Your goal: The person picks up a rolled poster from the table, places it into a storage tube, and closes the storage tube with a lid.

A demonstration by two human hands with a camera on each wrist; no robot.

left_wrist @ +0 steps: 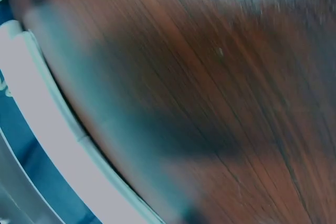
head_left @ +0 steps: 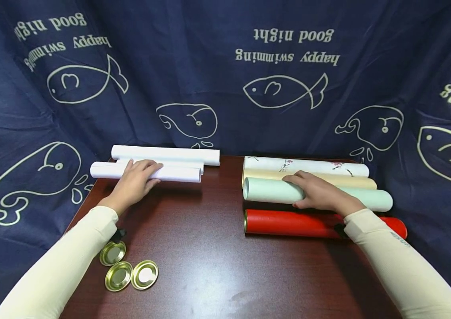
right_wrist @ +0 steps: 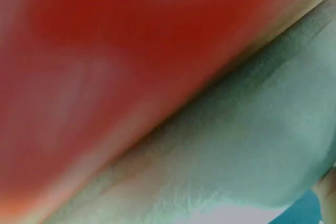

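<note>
My left hand (head_left: 135,181) grips the front white paper roll (head_left: 179,173) from above, thumb on the near side. Two more white rolls lie behind it, the back one (head_left: 165,154) longer and the middle one (head_left: 191,166) mostly covered. My right hand (head_left: 317,190) holds a mint-green tube (head_left: 267,190) across its top, fingers over the far side and thumb on the near side. In the right wrist view the green tube (right_wrist: 262,114) runs beside the red tube (right_wrist: 105,51), with a bit of a finger at the edge.
Behind the green tube lie a cream tube (head_left: 360,181) and a white tube with a floral print (head_left: 309,166). Nearest me on the right is the red tube (head_left: 281,223). Three gold metal lids (head_left: 118,276) sit front left on the brown table (head_left: 209,248). A navy curtain (head_left: 193,53) surrounds it.
</note>
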